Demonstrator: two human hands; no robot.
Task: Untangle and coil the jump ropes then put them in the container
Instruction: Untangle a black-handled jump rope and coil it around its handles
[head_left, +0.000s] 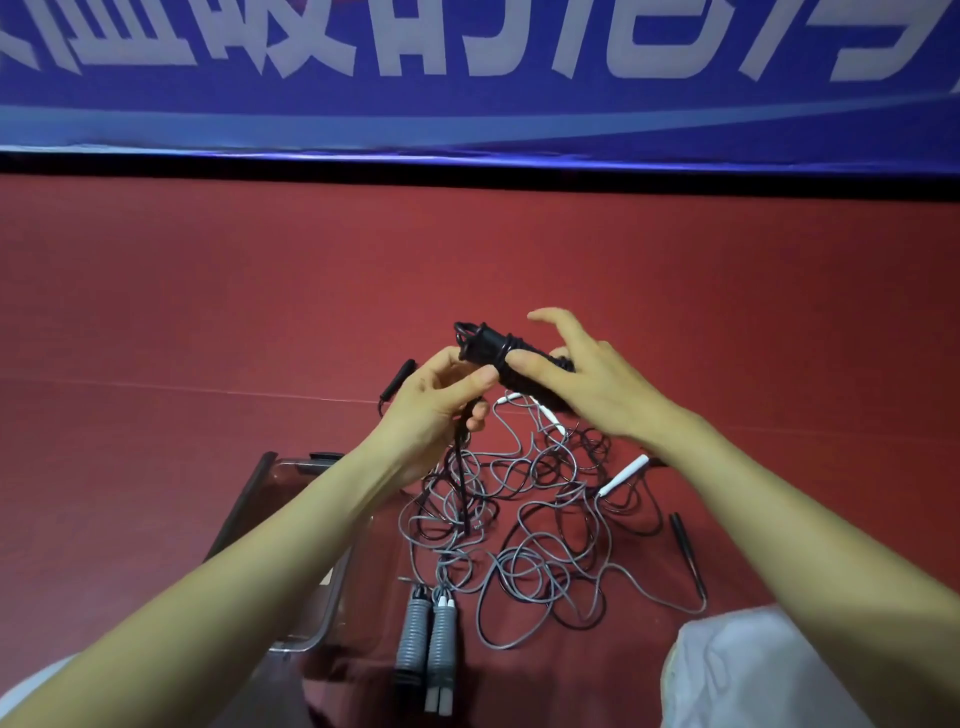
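Red floor (208, 312) fills most of the view; faint pale seam line (156, 388) crosses it left to right at mid depth; black strip (467, 176) along the far edge; above it a blue banner (156, 88) with big white characters (291, 36), tops cut off; lighter blue band (467, 123) curves along its lower part; pale fabric (753, 675) at near right.

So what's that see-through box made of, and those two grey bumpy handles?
The box looks like clear, glossy plastic: the red floor shows through it. The grey handles look like ribbed foam or rubber, going by the ring-shaped ridges and dull, shine-free surface; which one, I can't tell.
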